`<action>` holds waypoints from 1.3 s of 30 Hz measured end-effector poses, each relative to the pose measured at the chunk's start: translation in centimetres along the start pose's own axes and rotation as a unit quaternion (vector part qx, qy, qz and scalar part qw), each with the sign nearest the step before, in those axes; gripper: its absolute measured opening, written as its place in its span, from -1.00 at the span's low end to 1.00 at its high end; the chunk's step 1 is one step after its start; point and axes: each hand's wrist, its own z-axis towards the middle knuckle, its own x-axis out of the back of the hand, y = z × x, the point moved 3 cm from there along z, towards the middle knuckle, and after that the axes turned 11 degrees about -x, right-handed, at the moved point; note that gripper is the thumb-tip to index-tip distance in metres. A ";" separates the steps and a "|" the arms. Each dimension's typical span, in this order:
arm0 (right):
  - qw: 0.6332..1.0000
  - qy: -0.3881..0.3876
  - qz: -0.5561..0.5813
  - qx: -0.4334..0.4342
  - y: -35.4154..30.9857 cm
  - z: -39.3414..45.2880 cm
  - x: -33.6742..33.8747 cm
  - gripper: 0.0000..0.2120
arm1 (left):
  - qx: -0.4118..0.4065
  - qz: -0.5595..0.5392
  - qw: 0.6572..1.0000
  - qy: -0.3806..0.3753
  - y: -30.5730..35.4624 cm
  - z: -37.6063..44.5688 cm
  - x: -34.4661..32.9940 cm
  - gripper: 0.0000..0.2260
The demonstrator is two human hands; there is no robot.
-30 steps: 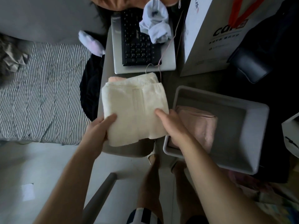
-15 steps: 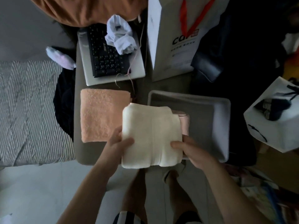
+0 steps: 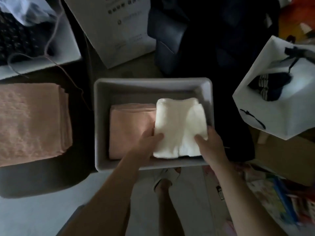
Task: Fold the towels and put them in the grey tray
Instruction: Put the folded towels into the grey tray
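Observation:
The grey tray [image 3: 150, 86] sits in the middle of the head view. A folded pink towel [image 3: 131, 126] lies in its left half. The folded cream towel [image 3: 180, 126] is in the tray's right half, partly over the pink one. My left hand [image 3: 148, 142] grips the cream towel's near left edge and my right hand [image 3: 209, 143] grips its near right corner by the tray's right wall. A second folded pink towel [image 3: 32, 121] lies on the small table to the left of the tray.
A laptop [image 3: 34, 41] with a crumpled white cloth and a pink cable lies at the back left. A white paper bag [image 3: 117, 29] stands behind the tray. Another white bag [image 3: 279, 103] is at the right, with dark clothing behind. My feet stand below the tray.
Both hands carried the cream towel from the table rightward into the tray's right half, beside the pink towel. The pink towel that lay under it on the table is now uncovered.

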 end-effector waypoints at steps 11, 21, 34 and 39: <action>0.987 0.092 0.043 0.124 -0.6 -0.5 0.5 -0.54 | -0.054 0.270 0.958 0.077 -1.4 1.7 -2.1 -0.70; 0.996 0.060 -0.054 -0.021 -1.9 1.5 -2.6 -0.60 | -0.087 0.390 0.907 0.133 -0.3 0.7 -3.8 -0.55; 0.980 0.085 -0.172 -0.049 -1.8 0.8 -3.8 -0.39 | -0.054 0.330 0.927 0.170 -0.2 2.7 -2.0 -0.71; 0.943 0.215 -0.160 0.195 -4.7 -2.3 -4.5 -0.29 | -0.181 0.314 0.908 0.210 0.9 1.6 -2.1 -0.78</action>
